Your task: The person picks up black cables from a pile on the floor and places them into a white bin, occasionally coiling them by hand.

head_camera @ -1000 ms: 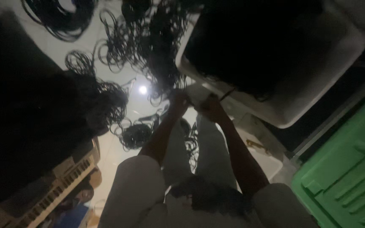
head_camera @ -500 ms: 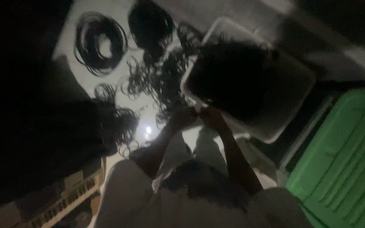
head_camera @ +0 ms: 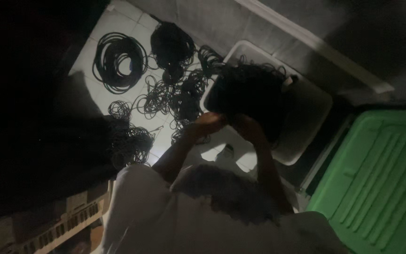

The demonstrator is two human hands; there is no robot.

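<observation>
Far to the left of my grip, a neat cable coil [head_camera: 120, 61] lies on the floor tiles [head_camera: 95, 94]. Closer in, loose cables [head_camera: 175, 94] sprawl just left of my left hand [head_camera: 206, 123]. A loop could catch there and drag.

My left hand and my right hand [head_camera: 246, 127] sit close together. Both look closed on the near edge of the tangled cable bundle [head_camera: 247, 96]. It is dark, so I cannot see each finger. The bundle sits over the white tub [head_camera: 306, 117], just past my hands. It could spill over the tub rim, or knot tighter.

Right of my grip, the green bin lid [head_camera: 381, 178] blocks that side. The most open room is the tiles on the left.
</observation>
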